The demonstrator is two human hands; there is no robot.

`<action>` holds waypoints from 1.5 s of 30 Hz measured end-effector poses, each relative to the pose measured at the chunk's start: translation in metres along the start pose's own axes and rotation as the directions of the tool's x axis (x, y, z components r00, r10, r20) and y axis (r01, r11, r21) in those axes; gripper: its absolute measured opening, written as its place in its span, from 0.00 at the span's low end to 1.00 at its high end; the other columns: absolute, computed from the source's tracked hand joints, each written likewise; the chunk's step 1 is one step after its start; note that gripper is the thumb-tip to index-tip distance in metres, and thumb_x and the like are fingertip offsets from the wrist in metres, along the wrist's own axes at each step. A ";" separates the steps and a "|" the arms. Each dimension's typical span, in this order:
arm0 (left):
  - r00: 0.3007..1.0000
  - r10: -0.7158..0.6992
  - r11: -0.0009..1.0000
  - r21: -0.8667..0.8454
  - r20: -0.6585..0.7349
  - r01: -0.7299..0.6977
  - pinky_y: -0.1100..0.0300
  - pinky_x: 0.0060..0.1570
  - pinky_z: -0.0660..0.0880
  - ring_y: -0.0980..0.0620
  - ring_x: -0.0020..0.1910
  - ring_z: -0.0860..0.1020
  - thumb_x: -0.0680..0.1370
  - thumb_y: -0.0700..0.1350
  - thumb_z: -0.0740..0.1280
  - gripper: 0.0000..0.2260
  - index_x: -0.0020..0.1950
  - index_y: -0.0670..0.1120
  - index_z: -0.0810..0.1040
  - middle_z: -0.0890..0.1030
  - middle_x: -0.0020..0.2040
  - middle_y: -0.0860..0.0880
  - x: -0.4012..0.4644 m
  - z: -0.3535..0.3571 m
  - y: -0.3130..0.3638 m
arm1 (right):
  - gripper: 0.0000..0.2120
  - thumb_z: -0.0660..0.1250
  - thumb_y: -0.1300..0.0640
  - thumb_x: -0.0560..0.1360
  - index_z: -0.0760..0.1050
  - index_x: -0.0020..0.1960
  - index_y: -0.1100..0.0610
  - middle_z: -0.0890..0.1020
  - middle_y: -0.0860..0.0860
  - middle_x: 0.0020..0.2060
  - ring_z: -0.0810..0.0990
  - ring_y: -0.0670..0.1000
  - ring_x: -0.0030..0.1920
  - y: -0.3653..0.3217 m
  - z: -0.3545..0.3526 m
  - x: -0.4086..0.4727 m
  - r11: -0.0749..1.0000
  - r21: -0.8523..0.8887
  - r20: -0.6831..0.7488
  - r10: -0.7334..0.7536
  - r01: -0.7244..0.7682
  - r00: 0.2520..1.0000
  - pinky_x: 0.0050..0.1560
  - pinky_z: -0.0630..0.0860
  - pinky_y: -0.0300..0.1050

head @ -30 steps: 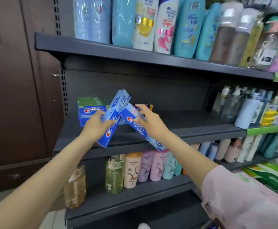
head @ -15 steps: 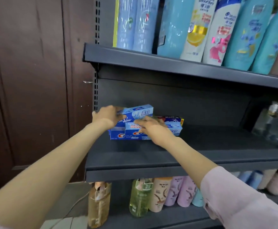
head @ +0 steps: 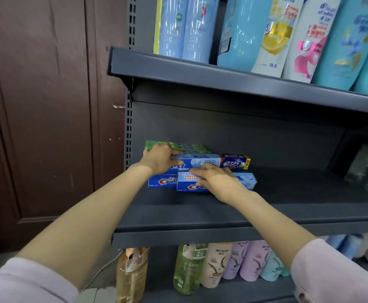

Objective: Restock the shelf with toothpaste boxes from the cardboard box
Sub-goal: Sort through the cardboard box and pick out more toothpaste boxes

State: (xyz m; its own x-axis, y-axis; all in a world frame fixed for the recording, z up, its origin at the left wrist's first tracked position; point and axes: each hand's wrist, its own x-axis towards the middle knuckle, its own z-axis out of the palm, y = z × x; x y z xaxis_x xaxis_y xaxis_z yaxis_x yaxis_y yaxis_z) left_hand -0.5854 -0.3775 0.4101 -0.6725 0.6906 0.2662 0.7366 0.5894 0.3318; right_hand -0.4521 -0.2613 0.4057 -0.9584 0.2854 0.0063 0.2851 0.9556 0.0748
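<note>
The right hand (head: 219, 181) lies over the front blue toothpaste box (head: 216, 182) on the dark shelf (head: 200, 206), its grip loose, fingers spread flat on top. Behind it, the left hand (head: 159, 159) curls its grip round the upper blue box (head: 197, 162), stacked beside green boxes (head: 185, 147) at the back.
</note>
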 end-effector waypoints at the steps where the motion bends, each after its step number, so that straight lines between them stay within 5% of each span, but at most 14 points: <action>1: 1.000 0.003 1.000 0.015 -0.010 -0.003 0.43 0.67 0.59 0.45 0.69 0.65 0.78 0.54 0.63 0.20 0.70 0.55 0.70 0.71 0.68 0.48 0.000 0.001 0.000 | 0.22 0.55 0.51 0.82 0.57 0.75 0.45 0.65 0.50 0.70 0.65 0.60 0.68 0.001 0.002 0.001 1.000 0.008 0.004 0.010 -0.010 1.000 0.69 0.61 0.52; 6: 0.992 -0.039 0.999 0.012 -0.119 0.041 0.53 0.67 0.62 0.44 0.66 0.63 0.73 0.58 0.68 0.25 0.68 0.51 0.73 0.67 0.64 0.44 0.000 0.013 0.005 | 0.22 0.55 0.52 0.82 0.57 0.75 0.45 0.65 0.52 0.70 0.64 0.60 0.69 -0.001 0.003 -0.001 1.000 0.003 0.039 0.009 -0.009 0.999 0.71 0.61 0.54; 11: 0.964 -0.130 0.989 -0.104 -0.231 0.109 0.49 0.65 0.65 0.44 0.66 0.65 0.73 0.53 0.71 0.21 0.63 0.47 0.72 0.66 0.63 0.45 -0.006 0.011 0.007 | 0.22 0.56 0.53 0.82 0.57 0.75 0.46 0.63 0.51 0.72 0.63 0.58 0.71 -0.003 -0.006 -0.003 1.000 -0.004 0.032 -0.001 0.001 0.999 0.72 0.60 0.55; 14: 0.971 -0.099 0.962 -0.270 -0.220 0.037 0.54 0.67 0.66 0.44 0.65 0.69 0.76 0.44 0.69 0.15 0.61 0.44 0.74 0.67 0.65 0.43 -0.016 0.002 -0.010 | 0.23 0.55 0.53 0.82 0.57 0.75 0.47 0.63 0.52 0.72 0.62 0.56 0.72 -0.006 -0.010 -0.004 1.000 0.004 0.010 -0.021 0.021 1.000 0.72 0.59 0.54; 18: 0.975 -0.073 0.984 -0.174 -0.208 0.037 0.59 0.65 0.65 0.43 0.64 0.73 0.77 0.37 0.64 0.13 0.61 0.44 0.79 0.72 0.64 0.42 -0.030 0.000 -0.036 | 0.22 0.54 0.52 0.82 0.56 0.75 0.47 0.64 0.53 0.71 0.64 0.57 0.70 -0.022 -0.013 -0.002 0.997 -0.031 0.015 -0.074 0.074 0.997 0.70 0.61 0.53; 28: 0.988 -0.131 0.887 -0.454 -0.077 0.083 0.66 0.61 0.64 0.49 0.70 0.68 0.80 0.37 0.55 0.19 0.71 0.47 0.71 0.67 0.73 0.47 -0.050 -0.001 -0.040 | 0.19 0.57 0.55 0.81 0.62 0.72 0.50 0.67 0.50 0.66 0.65 0.54 0.67 -0.054 0.010 0.026 0.990 0.027 -0.192 -0.132 0.140 0.972 0.64 0.64 0.48; 32: 0.995 -0.090 0.943 -0.324 -0.031 0.075 0.57 0.69 0.64 0.49 0.73 0.64 0.77 0.42 0.67 0.26 0.74 0.50 0.65 0.61 0.76 0.50 -0.053 0.003 -0.043 | 0.18 0.61 0.51 0.79 0.65 0.68 0.47 0.66 0.48 0.65 0.68 0.53 0.64 -0.046 0.022 0.028 0.983 0.140 -0.335 -0.067 0.120 0.940 0.57 0.67 0.48; 37: 0.993 -0.084 0.981 -0.185 -0.085 0.067 0.56 0.68 0.64 0.47 0.71 0.66 0.74 0.43 0.71 0.30 0.74 0.48 0.63 0.62 0.75 0.47 -0.051 0.014 -0.040 | 0.33 0.65 0.64 0.76 0.56 0.74 0.44 0.52 0.49 0.73 0.57 0.54 0.71 -0.035 0.031 0.022 0.990 -0.016 -0.269 -0.138 0.138 0.953 0.62 0.71 0.53; 40: 0.989 -0.126 0.979 -0.170 -0.081 0.111 0.52 0.64 0.70 0.46 0.68 0.69 0.75 0.43 0.69 0.29 0.73 0.49 0.63 0.64 0.73 0.48 -0.051 0.016 -0.032 | 0.31 0.64 0.67 0.75 0.60 0.73 0.47 0.49 0.48 0.74 0.58 0.54 0.71 -0.030 0.033 0.020 0.986 0.022 -0.237 -0.155 0.165 0.959 0.62 0.72 0.51; 45: 0.974 -0.146 0.987 0.034 -0.173 0.154 0.47 0.63 0.66 0.45 0.68 0.66 0.75 0.46 0.67 0.25 0.71 0.50 0.65 0.65 0.69 0.46 -0.065 0.010 -0.016 | 0.24 0.61 0.57 0.79 0.61 0.74 0.49 0.59 0.49 0.72 0.65 0.52 0.69 -0.020 0.027 0.005 0.965 0.200 -0.339 -0.095 0.171 0.936 0.60 0.74 0.52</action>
State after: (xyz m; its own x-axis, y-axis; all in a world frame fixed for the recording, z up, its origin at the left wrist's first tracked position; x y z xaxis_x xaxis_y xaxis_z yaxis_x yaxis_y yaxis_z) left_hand -0.5526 -0.4271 0.3786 -0.7752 0.5139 0.3675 0.6261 0.7029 0.3376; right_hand -0.4620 -0.2773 0.3776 -0.9294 0.1513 0.3365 0.1147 0.9854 -0.1262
